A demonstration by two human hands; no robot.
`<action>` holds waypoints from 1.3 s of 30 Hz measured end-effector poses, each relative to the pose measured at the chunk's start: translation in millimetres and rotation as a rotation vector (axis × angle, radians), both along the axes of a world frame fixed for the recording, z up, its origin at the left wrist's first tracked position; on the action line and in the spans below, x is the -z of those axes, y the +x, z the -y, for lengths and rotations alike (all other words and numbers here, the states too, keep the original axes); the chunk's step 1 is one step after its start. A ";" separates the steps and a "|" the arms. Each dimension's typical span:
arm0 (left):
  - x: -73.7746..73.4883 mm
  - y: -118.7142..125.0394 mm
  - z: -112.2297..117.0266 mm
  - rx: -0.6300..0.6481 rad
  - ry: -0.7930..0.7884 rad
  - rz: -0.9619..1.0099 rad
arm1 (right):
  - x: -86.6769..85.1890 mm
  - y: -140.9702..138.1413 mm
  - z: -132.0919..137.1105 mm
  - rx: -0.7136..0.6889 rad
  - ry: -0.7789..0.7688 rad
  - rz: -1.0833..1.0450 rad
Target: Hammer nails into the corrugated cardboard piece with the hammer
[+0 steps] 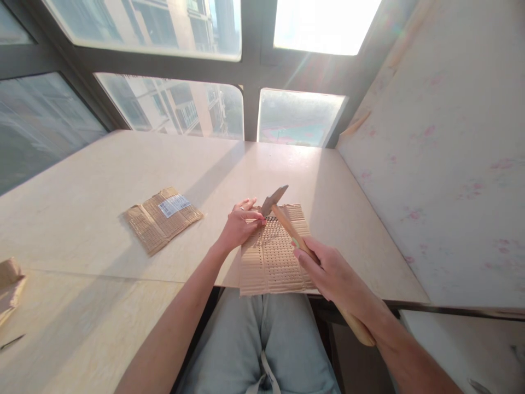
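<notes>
My right hand [324, 265] is wrapped round the wooden handle of a hammer [289, 224]. The hammer's metal head hangs right by the fingertips of my left hand [241, 221], close above a corrugated cardboard sheet [252, 268]. Rows of small holes cover the middle of this sheet, and a short row of dark specks shows near its far edge. At that edge, my left thumb and forefinger are pinched together; whatever is between them is too small to make out. A ring is on one left finger. The sheet's near end sticks out slightly over the table edge.
Another cardboard piece [151, 219] with a printed label lies to the left on the pale tabletop [102, 164]. At the far left are a cardboard box [10, 287] and a thin dark object [12, 342]. Windows stand behind; a flower-patterned wall [443, 164] bounds the right.
</notes>
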State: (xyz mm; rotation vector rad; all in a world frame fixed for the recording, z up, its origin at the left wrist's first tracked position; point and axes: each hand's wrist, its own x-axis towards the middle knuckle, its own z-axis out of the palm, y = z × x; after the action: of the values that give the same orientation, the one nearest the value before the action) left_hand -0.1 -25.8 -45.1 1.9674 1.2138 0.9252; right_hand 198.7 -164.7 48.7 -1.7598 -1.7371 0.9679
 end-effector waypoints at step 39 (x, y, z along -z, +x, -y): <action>-7.0 -4.8 -0.3 0.180 -0.106 0.145 | 5.0 4.2 2.1 0.016 -0.147 -0.115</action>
State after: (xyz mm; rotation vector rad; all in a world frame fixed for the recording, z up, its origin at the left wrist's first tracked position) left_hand -4.9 -25.5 -38.1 1.8571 0.9670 0.8768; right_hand 202.9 -166.8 43.7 -1.7666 -1.6145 1.1922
